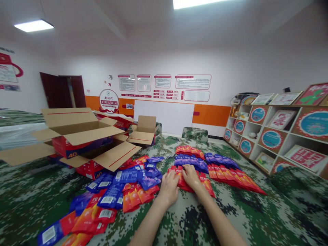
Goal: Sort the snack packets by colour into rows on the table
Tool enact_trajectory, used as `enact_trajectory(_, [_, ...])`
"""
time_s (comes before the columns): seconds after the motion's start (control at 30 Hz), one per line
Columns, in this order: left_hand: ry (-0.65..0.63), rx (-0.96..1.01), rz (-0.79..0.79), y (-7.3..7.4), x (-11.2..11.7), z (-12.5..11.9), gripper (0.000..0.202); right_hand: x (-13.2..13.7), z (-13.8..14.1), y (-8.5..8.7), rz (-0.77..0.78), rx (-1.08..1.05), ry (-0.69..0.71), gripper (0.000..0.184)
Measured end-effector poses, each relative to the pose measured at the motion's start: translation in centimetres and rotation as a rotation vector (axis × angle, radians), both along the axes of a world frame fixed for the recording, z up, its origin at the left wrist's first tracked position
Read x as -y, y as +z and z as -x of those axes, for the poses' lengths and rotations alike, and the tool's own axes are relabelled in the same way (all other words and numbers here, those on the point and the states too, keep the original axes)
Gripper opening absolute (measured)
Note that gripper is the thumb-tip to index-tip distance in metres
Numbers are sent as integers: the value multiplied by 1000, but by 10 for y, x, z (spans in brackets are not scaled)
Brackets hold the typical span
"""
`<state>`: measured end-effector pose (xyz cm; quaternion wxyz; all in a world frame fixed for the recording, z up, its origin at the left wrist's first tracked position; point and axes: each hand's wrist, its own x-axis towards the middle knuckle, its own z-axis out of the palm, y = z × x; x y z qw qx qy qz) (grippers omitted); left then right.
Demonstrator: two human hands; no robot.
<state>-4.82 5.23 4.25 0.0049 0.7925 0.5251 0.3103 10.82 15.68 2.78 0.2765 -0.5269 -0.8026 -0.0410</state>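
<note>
My left hand (169, 188) rests at the left end of a row of red packets (206, 184), fingers bent and gripping the packets there. Just right of it, my right hand (191, 177) reaches over the same row, its fingers curled on the red packets; the fingertips are partly hidden. Behind the hands lies an overlapping row of blue packets (189, 161), with another red row (188, 149) beyond. To the right are more blue packets (221, 160) and a long red row (235, 177). A loose pile of blue packets (112, 194) and red packets (89, 217) spreads at the left.
Open cardboard boxes (84, 128) stand stacked at the left, flaps spread over the table. A smaller open box (143, 131) is behind the pile. The camouflage tablecloth (179, 222) covers the table. A chair (195, 134) stands at the far side; display shelves (271, 136) line the right.
</note>
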Motion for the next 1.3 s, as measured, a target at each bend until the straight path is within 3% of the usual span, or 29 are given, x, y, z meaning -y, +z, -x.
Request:
enact_trajectory(0.2, [-130, -66, 40, -14, 5, -1, 52, 2, 7, -14, 105, 45, 194, 43])
enact_trajectory(0.37, [-126, -44, 64, -26, 4, 1, 51, 1, 11, -21, 151, 86, 206, 46])
enact_trajectory(0.6, [-119, -65, 30, -25, 2, 4, 51, -3, 11, -20, 208, 156, 207, 48])
enact_trajectory(0.83, [-103, -72, 19, -27, 3, 4, 49, -15, 10, -33, 194, 146, 217, 47])
enact_trajectory(0.93, [-107, -92, 10, -18, 5, 8, 49, -15, 11, -31, 158, 129, 224, 47])
enact_trajectory(1.03, [-73, -101, -12, 0, 11, 22, 51, -4, 20, -20, 74, 38, 161, 49])
enact_trajectory(1.17, [-4, -73, -2, 26, 32, 56, 50, 34, 46, -2, 23, -106, 153, 51])
enact_trajectory(1.3, [153, 2, 86, 33, 62, 93, 38, 83, 79, 6, 141, -91, 224, 45])
